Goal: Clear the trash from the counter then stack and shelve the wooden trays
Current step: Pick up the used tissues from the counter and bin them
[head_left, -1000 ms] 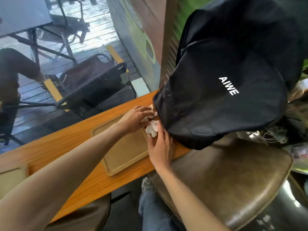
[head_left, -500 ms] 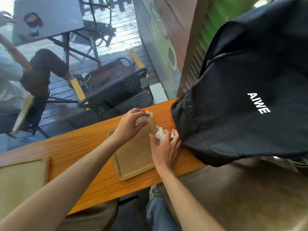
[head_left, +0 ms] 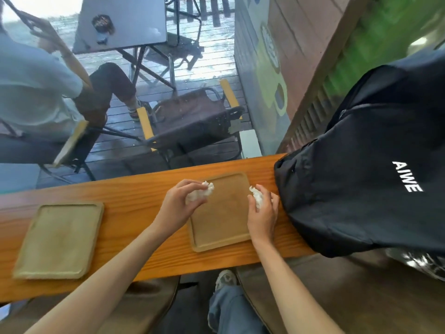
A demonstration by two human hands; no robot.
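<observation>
Two wooden trays lie on the long wooden counter [head_left: 134, 198]. The right tray [head_left: 224, 213] is between my hands; the left tray [head_left: 60, 239] lies bare farther left. My left hand [head_left: 180, 203] grips a crumpled white tissue [head_left: 201, 192] over the right tray's left edge. At that tray's right edge my right hand [head_left: 262, 213] holds a second crumpled white tissue [head_left: 257, 195], close to the black bag.
A black backpack [head_left: 361, 179] marked AIWE sits on the counter's right end, almost touching my right hand. Brown padded stools [head_left: 337, 292] stand below the counter. Beyond the window a person sits on a chair by a dark table [head_left: 122, 22].
Both hands have lifted the tissues off the tray and drawn apart, the left one moving left. The view has swung left, bringing the second tray fully into sight.
</observation>
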